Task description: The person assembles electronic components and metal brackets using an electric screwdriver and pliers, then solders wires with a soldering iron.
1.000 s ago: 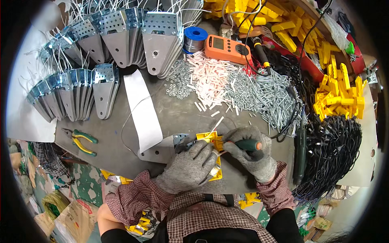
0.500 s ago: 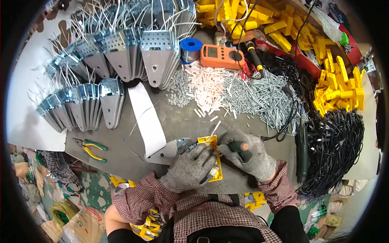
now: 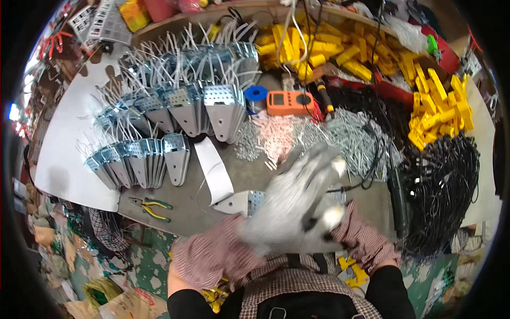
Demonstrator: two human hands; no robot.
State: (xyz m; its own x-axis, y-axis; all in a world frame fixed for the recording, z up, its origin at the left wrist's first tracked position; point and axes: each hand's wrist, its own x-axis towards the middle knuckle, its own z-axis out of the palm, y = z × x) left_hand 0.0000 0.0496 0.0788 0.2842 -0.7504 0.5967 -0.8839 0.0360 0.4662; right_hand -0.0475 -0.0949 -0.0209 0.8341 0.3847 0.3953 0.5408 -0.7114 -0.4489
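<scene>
My left hand (image 3: 289, 199), in a grey glove, is raised over the front middle of the table and reaches right. Its fingers are smeared by motion, so I cannot make out their closure. Behind and beside it, my right hand (image 3: 334, 204) is mostly covered, and whatever it holds is hidden. Left of the hands lies a tapered grey metal bracket (image 3: 237, 203) with a perforated bluish end. A white strip (image 3: 213, 170) runs back from the bracket. No yellow housing shows between the hands.
Metal brackets (image 3: 186, 109) with white wires stand in rows at back left. Pliers (image 3: 151, 208) lie at front left. An orange multimeter (image 3: 289, 103) stands behind pink sleeves (image 3: 274, 135) and screws (image 3: 353, 138). Black cables (image 3: 438, 196) and yellow housings (image 3: 438, 109) are piled right.
My hands were together at a yellow housing, the right with an orange-tipped tool. Now the left has swung right and up across the right. The view has shifted, showing more of the back.
</scene>
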